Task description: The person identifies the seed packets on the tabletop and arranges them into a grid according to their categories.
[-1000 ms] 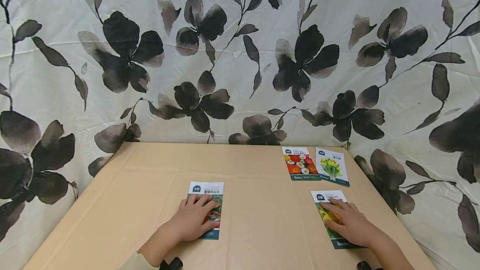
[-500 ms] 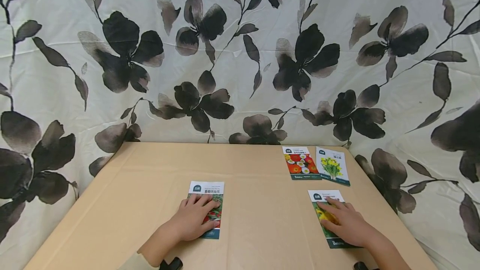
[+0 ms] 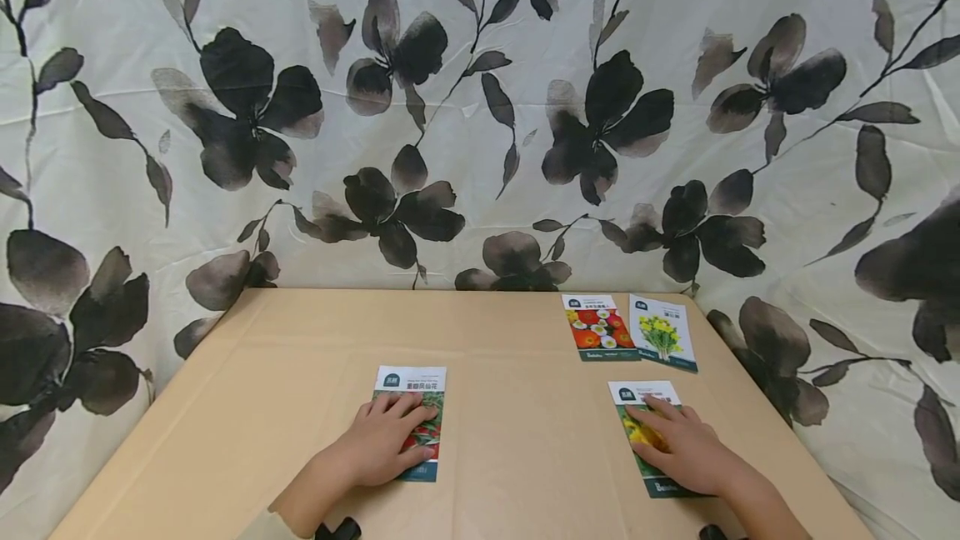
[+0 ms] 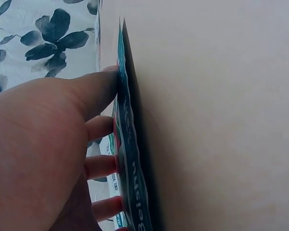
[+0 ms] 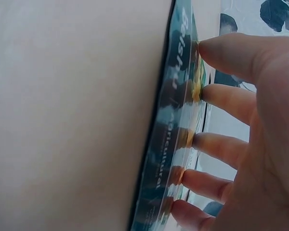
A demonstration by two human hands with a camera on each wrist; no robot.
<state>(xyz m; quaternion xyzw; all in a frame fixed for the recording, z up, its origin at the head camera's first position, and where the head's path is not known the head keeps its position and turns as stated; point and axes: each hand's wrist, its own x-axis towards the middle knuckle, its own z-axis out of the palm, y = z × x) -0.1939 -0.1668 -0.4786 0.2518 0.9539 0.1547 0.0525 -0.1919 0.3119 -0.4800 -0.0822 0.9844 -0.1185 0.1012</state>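
A seed packet with red flowers and a white top (image 3: pixel 411 378) lies flat at the table's left middle. Spread over it, my left hand (image 3: pixel 382 440) presses its fingertips on the printed face; in the left wrist view the thumb (image 4: pixel 103 89) and fingers touch the packet's face (image 4: pixel 127 125) from above. On the right lies a seed packet with yellow flowers (image 3: pixel 628 392), angled slightly. My right hand (image 3: pixel 682 447) rests its spread fingertips on it, and the right wrist view shows every fingertip against its glossy face (image 5: pixel 164 134). The palms hide part of both packets.
Two more seed packets lie at the back right: one with red and white flowers (image 3: pixel 600 329), and one with a yellow bunch (image 3: pixel 664 333) slightly overlapping it. Behind the tan table (image 3: pixel 517 407) hangs a white cloth (image 3: pixel 480 132) with dark flowers.
My right hand has slid a little to the left, and the yellow-flowered seed packet has moved with it. The left hand and its packet have stayed in place.
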